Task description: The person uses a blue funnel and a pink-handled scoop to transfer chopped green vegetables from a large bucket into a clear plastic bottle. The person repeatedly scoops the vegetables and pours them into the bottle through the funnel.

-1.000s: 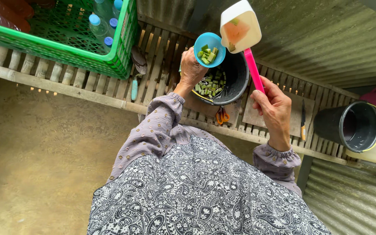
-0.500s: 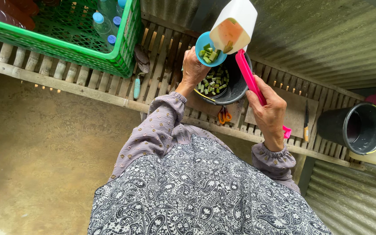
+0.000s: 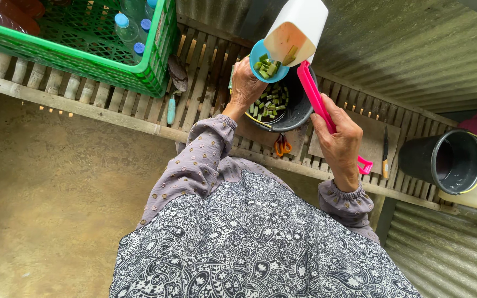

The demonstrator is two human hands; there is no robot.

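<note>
Scoop tipped into small bowl, held over the black pot on the slatted bench.

Green crate [image 3: 84,60] of capped bottles sat at far left; a teal-handled tool [image 3: 171,110] lay on the slats beside it. Left hand [image 3: 247,85] gripped the blue bowl [image 3: 266,60] of chopped green pieces, fingers curled round its rim, above the black pot [image 3: 288,107] holding more pieces. Right hand [image 3: 339,140] was closed tight round the pink handle [image 3: 317,102] of a white scoop [image 3: 299,30], its mouth tilted against the bowl. Risk as judged: the small bowl looked near full, so pieces could spill past the pot through the slat gaps; orange scissors [image 3: 282,146] lay just below. Knife [image 3: 385,152] and black bucket [image 3: 448,160] stood well right.
</note>
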